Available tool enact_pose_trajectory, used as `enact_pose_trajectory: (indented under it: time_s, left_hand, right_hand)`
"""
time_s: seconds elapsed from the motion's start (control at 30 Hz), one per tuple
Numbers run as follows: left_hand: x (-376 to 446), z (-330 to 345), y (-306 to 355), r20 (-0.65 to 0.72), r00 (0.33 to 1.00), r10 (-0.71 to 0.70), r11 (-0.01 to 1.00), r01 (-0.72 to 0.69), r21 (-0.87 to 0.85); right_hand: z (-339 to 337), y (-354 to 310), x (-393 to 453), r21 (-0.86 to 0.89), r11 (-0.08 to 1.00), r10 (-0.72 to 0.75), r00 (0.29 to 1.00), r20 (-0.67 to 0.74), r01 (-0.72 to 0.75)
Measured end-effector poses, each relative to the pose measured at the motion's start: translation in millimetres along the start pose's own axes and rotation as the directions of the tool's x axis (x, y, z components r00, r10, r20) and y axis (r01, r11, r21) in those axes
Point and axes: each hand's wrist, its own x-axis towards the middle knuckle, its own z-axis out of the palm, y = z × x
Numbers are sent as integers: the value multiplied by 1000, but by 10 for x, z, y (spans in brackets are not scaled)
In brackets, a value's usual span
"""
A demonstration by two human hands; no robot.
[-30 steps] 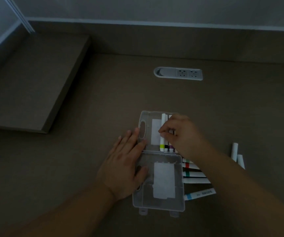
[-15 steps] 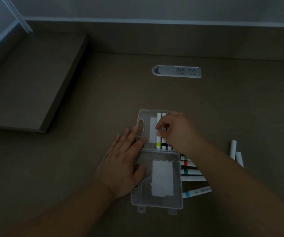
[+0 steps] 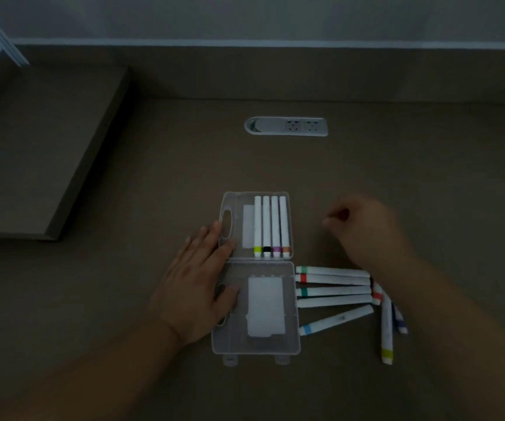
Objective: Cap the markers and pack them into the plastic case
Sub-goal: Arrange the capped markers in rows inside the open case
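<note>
From my remote station I record a clear plastic hinged case lying open on the dull brown bench. Its far half holds four white capped markers with yellow-green, black, purple and orange bands, packed side by side, band ends toward the hinge. The near half carries a white label and no markers.

The left hand rests flat along the case's left edge. Its fingers are straight and spread, tips touching the handle side of the far half, thumb lying on the near half. It grips nothing.

The right hand is raised over the bench to the right of the case, apart from it and from the packed markers. Its fingers are curled inward; the frame is blurred there, but I see nothing held between them.

A loose row of white markers with green, red, teal and blue bands lies on the bench just beside the near half's right wall, band ends toward the case, below the right wrist. Further right, a few more white markers lie roughly lengthwise, partly hidden by the right forearm; none touches either hand's fingers.

A grey recessed socket strip sits in the bench well beyond the case. A raised brown platform occupies the far left.
</note>
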Motion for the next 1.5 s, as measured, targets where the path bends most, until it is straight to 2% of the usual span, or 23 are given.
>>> enact_pose_trajectory:
  time_s: [0.1, 0.23, 0.4, 0.7, 0.87, 0.93, 1.03, 1.17, 1.3, 1.5]
  left_hand:
    - [0, 5, -11, 5, 1000, -6, 1000, 6, -13]
    - [1, 23, 13, 9, 1000, -8, 1000, 8, -5]
    - [0, 35, 24, 8, 1000, -17, 1000, 17, 6]
    - [4, 26, 46, 0, 1000, -15, 1000, 15, -2]
    - [-7, -12, 50, 8, 1000, -20, 1000, 20, -9]
    - [-9, -16, 54, -2, 1000, -17, 1000, 17, -18]
    - [-3, -6, 42, -8, 1000, -5, 1000, 5, -23]
    - [1, -10, 27, -12, 1000, -1, 1000, 1, -3]
    - [-6, -26, 36, -12, 1000, 3, 1000, -3, -14]
    - [-8, -35, 29, -25, 1000, 4, 1000, -4, -18]
  right_hand:
    - [-189, 239, -29, -77, 992, 98, 995, -23, -99]
    - [-286, 492, -106, -178, 960, 221, 975, 18, -215]
    - [-206, 573, -153, -223, 940, 275, 960, 51, -258]
    - [-112, 333, -121, -215, 958, 193, 981, 4, -188]
    - [-152, -98, -12, 100, 993, 75, 992, -100, -65]
    - [-61, -316, 56, 246, 969, 40, 998, -47, -27]
    - [156, -619, 105, 337, 941, 0, 998, 62, -21]
    - [480, -860, 118, 300, 954, -51, 992, 111, 15]
    - [615, -915, 165, 163, 985, -64, 995, 76, 51]
    - [672, -939, 228, 118, 989, -92, 995, 36, 87]
